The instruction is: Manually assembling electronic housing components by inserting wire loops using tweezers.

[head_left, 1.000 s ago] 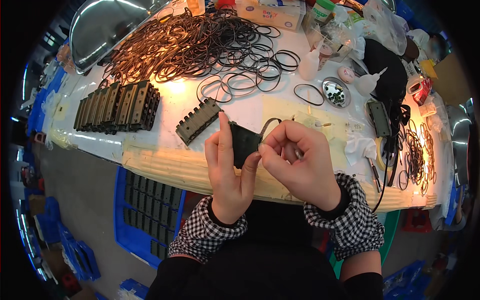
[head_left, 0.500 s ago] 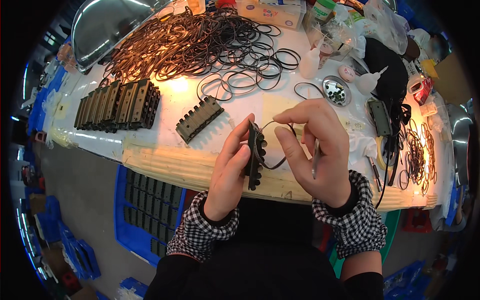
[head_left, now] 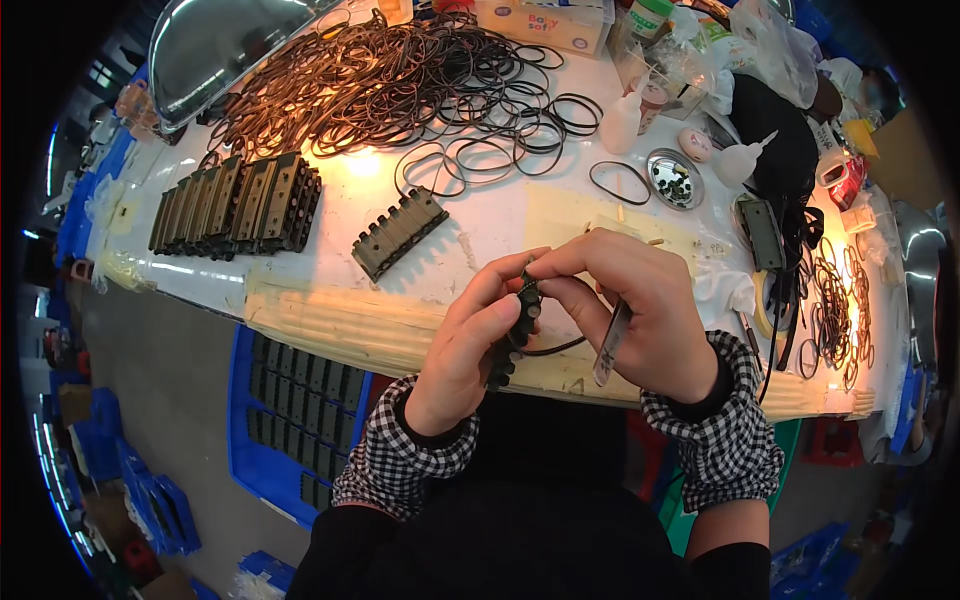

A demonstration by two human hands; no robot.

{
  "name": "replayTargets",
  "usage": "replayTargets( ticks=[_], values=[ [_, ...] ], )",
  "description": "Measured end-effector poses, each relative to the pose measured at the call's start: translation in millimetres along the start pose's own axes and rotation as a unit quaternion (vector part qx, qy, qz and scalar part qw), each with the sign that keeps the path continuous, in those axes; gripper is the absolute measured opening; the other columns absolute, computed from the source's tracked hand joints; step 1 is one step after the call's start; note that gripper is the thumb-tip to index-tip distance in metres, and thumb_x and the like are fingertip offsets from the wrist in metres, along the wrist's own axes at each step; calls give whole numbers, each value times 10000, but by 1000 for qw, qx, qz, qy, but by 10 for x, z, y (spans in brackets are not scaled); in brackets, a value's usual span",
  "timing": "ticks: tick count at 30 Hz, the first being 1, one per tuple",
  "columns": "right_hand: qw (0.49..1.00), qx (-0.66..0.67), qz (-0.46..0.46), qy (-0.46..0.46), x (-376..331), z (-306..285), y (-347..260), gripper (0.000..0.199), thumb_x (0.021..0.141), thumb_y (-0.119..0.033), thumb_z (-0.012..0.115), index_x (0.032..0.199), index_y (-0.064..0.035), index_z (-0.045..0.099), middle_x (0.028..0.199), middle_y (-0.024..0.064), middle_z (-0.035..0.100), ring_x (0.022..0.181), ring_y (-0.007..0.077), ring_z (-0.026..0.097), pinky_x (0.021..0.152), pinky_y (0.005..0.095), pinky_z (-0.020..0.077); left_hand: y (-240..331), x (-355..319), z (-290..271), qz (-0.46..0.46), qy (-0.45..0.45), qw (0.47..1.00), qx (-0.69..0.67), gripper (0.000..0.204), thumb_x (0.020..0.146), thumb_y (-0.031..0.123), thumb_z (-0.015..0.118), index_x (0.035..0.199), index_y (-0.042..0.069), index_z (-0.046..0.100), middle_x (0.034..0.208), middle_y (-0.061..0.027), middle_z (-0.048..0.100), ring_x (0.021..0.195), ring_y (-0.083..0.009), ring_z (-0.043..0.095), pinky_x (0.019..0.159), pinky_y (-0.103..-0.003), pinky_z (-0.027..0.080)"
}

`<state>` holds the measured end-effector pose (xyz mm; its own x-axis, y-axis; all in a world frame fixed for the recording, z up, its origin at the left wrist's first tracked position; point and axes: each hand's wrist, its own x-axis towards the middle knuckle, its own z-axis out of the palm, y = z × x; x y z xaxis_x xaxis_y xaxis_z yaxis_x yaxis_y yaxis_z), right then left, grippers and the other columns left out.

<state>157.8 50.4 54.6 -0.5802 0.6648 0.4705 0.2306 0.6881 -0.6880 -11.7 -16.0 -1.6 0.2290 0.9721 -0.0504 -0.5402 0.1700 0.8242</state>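
My left hand (head_left: 450, 355) is closed on a dark green bar-shaped part with round knobs (head_left: 503, 365) along one side, tilted above the table's front edge. At the part's upper end, my right hand (head_left: 655, 315) pinches a thin dark belt loop (head_left: 555, 351) against the knobs. Its lower run hangs out to the right of the part. A flat metal tool (head_left: 612, 345), its kind not clear, is tucked under the fingers of my right hand. Fingers hide much of the part. Just beyond my left hand, a similar knobbed part (head_left: 400, 235) lies on the table.
A row of similar parts (head_left: 235, 208) stands at left. A large heap of dark belt loops (head_left: 390, 85) lies behind. At right are a round dish with small dark pieces (head_left: 675, 180) and white squeeze bottles (head_left: 622, 122). A blue crate (head_left: 240, 440) of parts sits below the table.
My right hand has moved toward the part and now pinches the belt against its upper end. The part has tilted and turned in my left hand. More of the metal tool shows.
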Motion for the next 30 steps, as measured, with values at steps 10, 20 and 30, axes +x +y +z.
replayTargets(
  ticks=[10, 20, 30],
  values=[
    [986, -132, -103, -18, -29, -23, 102, 300, 682, -42, 698, 965, -91, 611, 808, 24, 625, 719, 215, 618, 627, 310, 437, 20, -1, 70, -10, 21, 999, -36, 519, 977, 328, 430, 1368, -10, 388, 1049, -67, 568, 902, -108, 536, 788, -269, 442],
    [995, -51, -74, 45, -61, 84, 156, 179, 774, -58, 693, 938, -79, 624, 820, 53, 645, 696, 245, 624, 620, 337, 457, 5, -35, 126, -5, 25, 997, -68, 439, 1045, 226, 399, 1424, 9, 357, 1275, -54, 514, 1107, -67, 498, 924, -233, 427],
    [989, -46, 38, 132, -45, 29, -116, 119, 800, -69, 707, 885, -34, 632, 782, 70, 637, 692, 227, 629, 601, 300, 494, -149, 52, 116, 110, 96, 987, 73, 553, 1014, 136, 471, 1493, 22, 220, 1293, -134, 490, 1128, -139, 513, 953, -275, 437]
  ],
)
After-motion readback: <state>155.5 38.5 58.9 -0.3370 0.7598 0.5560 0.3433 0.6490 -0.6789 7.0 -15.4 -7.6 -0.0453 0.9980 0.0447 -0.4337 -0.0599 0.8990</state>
